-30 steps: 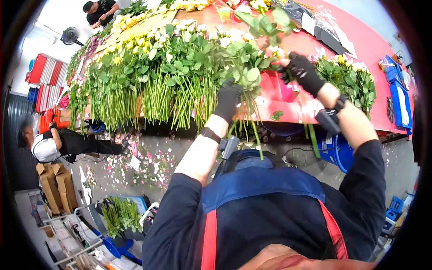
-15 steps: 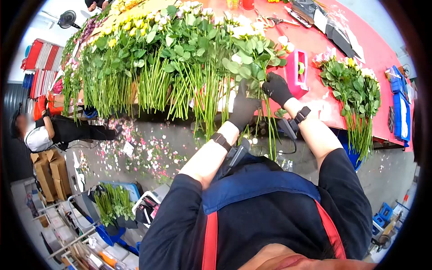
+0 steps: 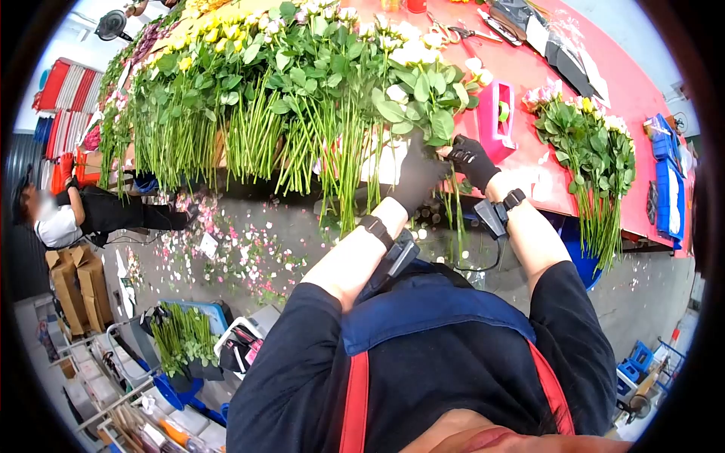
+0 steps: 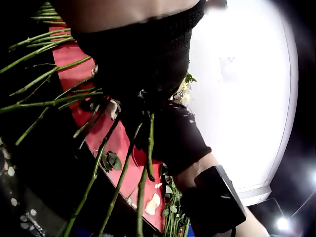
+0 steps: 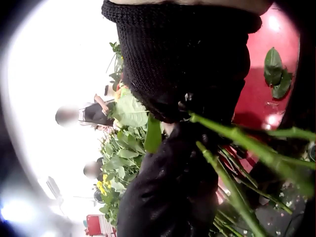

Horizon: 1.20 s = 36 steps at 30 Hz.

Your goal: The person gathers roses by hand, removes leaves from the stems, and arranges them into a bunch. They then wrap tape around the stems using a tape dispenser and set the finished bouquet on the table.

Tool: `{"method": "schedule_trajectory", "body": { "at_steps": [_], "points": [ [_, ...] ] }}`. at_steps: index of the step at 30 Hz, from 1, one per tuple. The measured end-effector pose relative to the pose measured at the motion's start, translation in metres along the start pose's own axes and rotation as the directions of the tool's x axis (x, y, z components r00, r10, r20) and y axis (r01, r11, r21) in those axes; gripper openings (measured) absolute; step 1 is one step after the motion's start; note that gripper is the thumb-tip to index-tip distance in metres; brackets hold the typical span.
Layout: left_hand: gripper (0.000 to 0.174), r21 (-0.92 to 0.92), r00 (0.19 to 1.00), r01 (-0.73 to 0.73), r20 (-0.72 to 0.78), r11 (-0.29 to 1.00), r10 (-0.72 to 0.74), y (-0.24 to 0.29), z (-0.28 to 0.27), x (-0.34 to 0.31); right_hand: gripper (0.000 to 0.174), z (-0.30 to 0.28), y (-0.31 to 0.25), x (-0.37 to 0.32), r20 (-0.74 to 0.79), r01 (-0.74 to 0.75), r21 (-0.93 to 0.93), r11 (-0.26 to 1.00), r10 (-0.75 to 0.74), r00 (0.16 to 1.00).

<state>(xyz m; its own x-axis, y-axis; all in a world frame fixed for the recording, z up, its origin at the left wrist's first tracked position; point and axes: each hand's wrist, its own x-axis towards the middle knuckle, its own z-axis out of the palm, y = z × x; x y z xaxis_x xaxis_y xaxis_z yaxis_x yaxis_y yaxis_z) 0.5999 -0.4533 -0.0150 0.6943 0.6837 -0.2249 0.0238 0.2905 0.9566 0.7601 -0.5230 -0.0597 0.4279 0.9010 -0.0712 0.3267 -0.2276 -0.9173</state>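
A bunch of white roses (image 3: 415,53) with broad green leaves (image 3: 432,94) lies at the table's near edge in the head view. My black-gloved left hand (image 3: 418,175) grips its stems just below the leaves. Close against it on the right, my gloved right hand (image 3: 473,162) pinches the stems near their leafy part. Green stems (image 4: 95,180) hang below both hands (image 4: 143,64) in the left wrist view. In the right wrist view, stems (image 5: 247,143) come out between the right hand (image 5: 187,59) and the left; the fingertips are mostly hidden.
Rows of roses (image 3: 219,98) cover the table's left side. A pink tape dispenser (image 3: 491,124), scissors (image 3: 445,30) and another bunch (image 3: 585,136) lie on the red table (image 3: 559,60). A blue bucket (image 3: 578,260) stands underneath. Another person (image 3: 91,211) is at the left.
My right hand has come down and left from over the table to the stems beside my left hand. The raised leafy stem is now down among the bunch. My left hand has moved right.
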Motion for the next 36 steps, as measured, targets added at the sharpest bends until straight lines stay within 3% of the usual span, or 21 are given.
{"method": "schedule_trajectory", "body": {
  "at_steps": [2,3,4,5,6,8,9,13,16,17,19,20,22,23,24,26,28,31,33,35,36],
  "points": [
    [0.084,0.089,0.999,0.016,0.042,0.996,-0.02,-0.01,-0.002,0.002,0.016,-0.006,0.033,0.012,0.127,0.579,-0.555,0.597,-0.627,0.769],
    [0.083,0.127,0.995,0.083,0.052,0.988,-0.091,-0.003,-0.003,-0.001,0.013,-0.014,0.022,0.008,0.127,0.482,-0.672,0.562,-0.554,0.823],
    [0.079,0.255,0.996,0.054,0.05,0.965,-0.069,-0.012,-0.008,0.0,0.009,-0.015,0.015,0.005,-0.039,0.325,-0.357,0.876,-0.362,0.931],
    [0.077,0.378,0.998,0.026,0.048,0.925,-0.048,-0.02,-0.014,0.002,0.006,-0.017,0.008,0.003,-0.202,0.159,0.072,0.985,-0.142,0.969],
    [0.074,0.347,0.998,0.032,0.043,0.937,-0.05,-0.039,-0.023,0.007,0.004,-0.019,-0.034,-0.012,-0.221,-0.056,0.46,0.886,0.175,0.959],
    [0.069,0.282,0.998,0.047,0.035,0.958,-0.059,-0.062,-0.039,0.011,0.018,-0.031,-0.046,-0.031,-0.279,0.007,0.405,0.914,0.116,0.953],
    [0.059,0.38,0.987,0.141,0.019,0.914,-0.159,0.01,-0.036,-0.015,0.022,-0.036,-0.063,-0.045,-0.277,-0.002,0.398,0.917,0.123,0.953],
    [0.045,-0.11,0.919,0.358,0.218,0.927,-0.329,0.021,-0.049,-0.002,0.028,-0.033,-0.088,-0.074,-0.238,0.025,0.509,0.86,0.114,0.964],
    [0.043,-0.517,0.919,0.373,0.32,0.77,-0.231,0.038,-0.04,0.003,0.026,-0.005,-0.087,-0.077,-0.247,-0.044,0.513,0.857,0.197,0.949],
    [0.038,-0.491,0.918,0.227,0.397,0.841,-0.016,0.03,-0.041,0.011,0.02,0.009,-0.09,-0.079,-0.249,0.007,0.569,0.823,0.163,0.955],
    [0.029,-0.442,0.912,0.201,0.409,0.874,-0.003,0.032,-0.047,0.029,0.019,0.025,-0.095,-0.079,-0.286,0.003,0.48,0.878,0.154,0.946],
    [0.026,-0.418,0.92,0.342,0.332,0.841,-0.209,0.032,-0.049,0.035,0.021,0.03,-0.109,-0.084,-0.308,-0.014,0.399,0.917,0.149,0.94],
    [0.023,-0.373,0.965,0.203,0.231,0.905,-0.121,0.029,-0.061,0.046,0.023,0.029,-0.129,-0.096,-0.344,-0.09,0.132,0.987,0.131,0.93],
    [0.022,-0.345,0.981,0.129,0.181,0.93,-0.069,0.028,-0.067,0.052,0.025,0.033,-0.138,-0.103,-0.377,-0.138,0.253,0.958,0.228,0.898],
    [0.022,-0.403,0.974,0.201,0.183,0.893,-0.137,0.04,-0.071,0.052,0.025,0.034,-0.132,-0.109,-0.485,-0.015,0.039,0.999,0.032,0.874],
    [0.022,-0.382,0.975,0.201,0.165,0.902,-0.148,0.012,-0.085,0.076,0.027,0.03,-0.159,-0.129,-0.48,-0.036,-0.006,0.999,0.029,0.877],
    [0.054,0.344,0.975,-0.029,0.218,0.939,-0.05,-0.001,-0.102,0.094,0.028,0.035,-0.187,-0.147,-0.48,-0.092,0.094,0.991,0.126,0.868],
    [0.055,0.221,0.983,-0.18,0.028,0.958,0.179,0.025,-0.093,0.043,0.024,0.046,-0.18,-0.166,-0.512,-0.053,0.002,0.999,0.046,0.858],
    [0.046,-0.123,0.842,-0.322,0.416,0.939,0.344,0.041,-0.109,0.022,0.019,0.065,-0.185,-0.172,-0.484,-0.056,-0.043,0.997,0.028,0.874],
    [0.038,-0.108,0.542,-0.724,0.521,0.681,0.659,0.082,-0.136,-0.021,0.015,0.096,-0.198,-0.174,-0.475,-0.064,-0.018,0.998,0.048,0.879],
    [0.035,-0.092,0.545,-0.73,0.52,0.677,0.658,0.083,-0.147,-0.03,0.014,0.106,-0.192,-0.174,-0.462,-0.083,-0.23,0.97,-0.034,0.886]
  ]
}}
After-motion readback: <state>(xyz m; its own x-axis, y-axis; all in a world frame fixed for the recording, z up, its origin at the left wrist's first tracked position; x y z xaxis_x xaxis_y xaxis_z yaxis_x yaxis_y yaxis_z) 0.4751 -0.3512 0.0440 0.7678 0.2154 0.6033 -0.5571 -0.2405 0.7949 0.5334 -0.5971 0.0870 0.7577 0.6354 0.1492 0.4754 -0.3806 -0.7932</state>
